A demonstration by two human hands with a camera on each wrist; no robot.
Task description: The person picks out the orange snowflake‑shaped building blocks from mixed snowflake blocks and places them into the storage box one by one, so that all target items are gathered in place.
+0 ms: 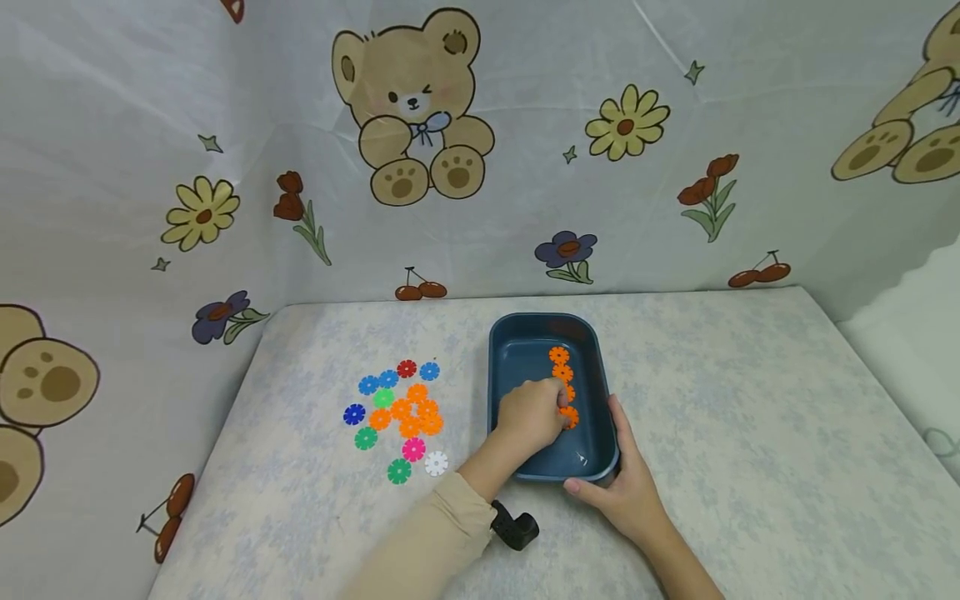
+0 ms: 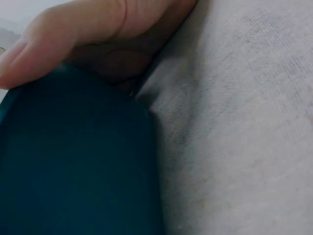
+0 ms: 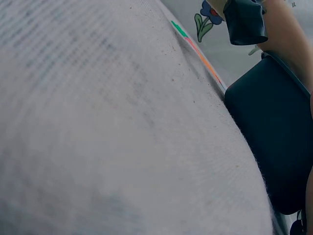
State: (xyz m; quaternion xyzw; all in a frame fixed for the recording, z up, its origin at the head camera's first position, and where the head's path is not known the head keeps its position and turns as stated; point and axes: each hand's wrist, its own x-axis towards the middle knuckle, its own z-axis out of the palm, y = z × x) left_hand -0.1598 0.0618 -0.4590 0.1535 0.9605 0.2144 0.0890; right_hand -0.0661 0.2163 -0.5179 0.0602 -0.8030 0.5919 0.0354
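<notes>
A dark blue tray (image 1: 522,354) sits on the table, with a column of orange notched discs (image 1: 562,372) along its right inner side. My left hand (image 1: 532,412) reaches over its left rim, fingers curled, and pinches the nearest orange disc (image 1: 572,417) of that column. My right hand (image 1: 630,492) grips the front right corner, thumb at the front wall and fingers along the right side. From the left wrist, the right thumb (image 2: 44,49) shows over the tray wall (image 2: 78,161). The tray's outside (image 3: 269,132) fills the right of the right wrist view; the discs inside are hidden there.
Left of the tray lies a loose group of notched discs: several orange ones (image 1: 402,408), blue ones (image 1: 368,385), greens (image 1: 366,438), a red (image 1: 407,368), a pink (image 1: 413,449) and a white (image 1: 436,463). A black wrist camera (image 1: 516,528) hangs below my left wrist. A printed curtain (image 1: 510,233) closes the back.
</notes>
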